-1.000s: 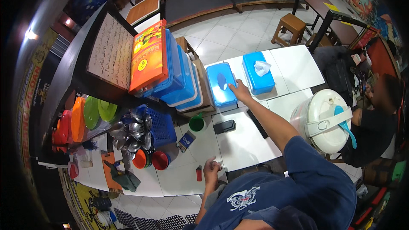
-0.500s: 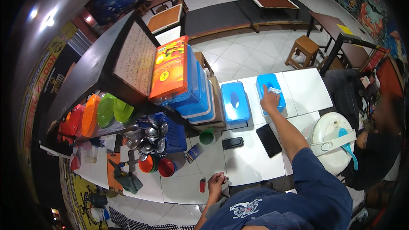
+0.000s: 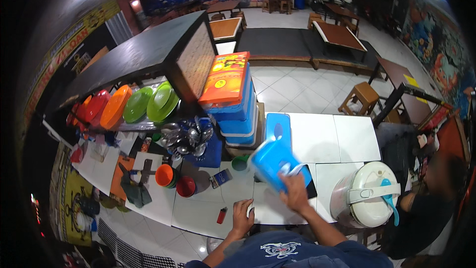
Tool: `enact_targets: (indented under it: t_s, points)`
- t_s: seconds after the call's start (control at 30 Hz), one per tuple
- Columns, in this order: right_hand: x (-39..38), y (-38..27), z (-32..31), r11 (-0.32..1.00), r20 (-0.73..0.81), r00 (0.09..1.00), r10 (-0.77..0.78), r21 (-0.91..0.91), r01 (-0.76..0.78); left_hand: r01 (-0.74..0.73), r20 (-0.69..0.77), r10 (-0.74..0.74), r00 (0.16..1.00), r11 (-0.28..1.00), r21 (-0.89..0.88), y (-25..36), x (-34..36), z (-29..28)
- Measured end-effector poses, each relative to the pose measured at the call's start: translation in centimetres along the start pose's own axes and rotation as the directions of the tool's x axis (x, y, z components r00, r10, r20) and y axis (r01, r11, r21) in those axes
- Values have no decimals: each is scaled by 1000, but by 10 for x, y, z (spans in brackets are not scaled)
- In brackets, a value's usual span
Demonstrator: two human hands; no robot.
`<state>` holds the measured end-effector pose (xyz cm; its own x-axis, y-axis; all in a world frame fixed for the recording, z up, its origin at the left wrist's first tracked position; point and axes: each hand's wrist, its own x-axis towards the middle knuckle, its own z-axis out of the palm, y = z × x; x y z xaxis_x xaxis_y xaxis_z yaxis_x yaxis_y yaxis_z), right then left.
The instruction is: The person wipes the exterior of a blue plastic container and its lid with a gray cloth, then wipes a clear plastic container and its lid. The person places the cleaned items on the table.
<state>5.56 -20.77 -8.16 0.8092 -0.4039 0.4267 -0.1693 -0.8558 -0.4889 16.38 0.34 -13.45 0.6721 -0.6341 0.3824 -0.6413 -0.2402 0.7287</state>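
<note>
My right hand (image 3: pixel 295 192) grips a blue tissue box (image 3: pixel 271 165) by its top, where a white tissue sticks out. The box is tilted and blurred, held above the white tiled table. Behind it stands a second blue tissue box (image 3: pixel 278 125), partly covered. A black phone (image 3: pixel 312 189) shows only its edge beside the held box. My left hand (image 3: pixel 242 217) rests at the table's front edge, fingers loosely bent and apart, holding nothing visible. To its left lies a red lighter (image 3: pixel 221 215); farther off are a flat blue pack (image 3: pixel 220 178) and a green cup (image 3: pixel 240 163).
Orange (image 3: pixel 165 174) and red cups (image 3: pixel 186 186) stand left of centre, before a blue basket of spoons (image 3: pixel 208 151). Stacked blue containers (image 3: pixel 240 121) adjoin a dark shelf (image 3: pixel 144 39) with coloured plates. At right, a white rice cooker (image 3: pixel 364 198) stands near another person (image 3: pixel 421 228).
My right hand has lifted the right-hand tissue box and carried it left and toward me. It now covers the small black object and most of the phone. The view has shifted.
</note>
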Motion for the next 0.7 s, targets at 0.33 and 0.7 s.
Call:
enact_targets:
  t_s: [0.33,0.7]
  points:
    - [-100,-22,45,934,593,748,-298,19,357,-216,527,184,830,976,0,17,-23,-3]
    - [-135,-11,61,975,529,819,-222,97,201,-60,955,-84,283,993,105,-2,-1,56]
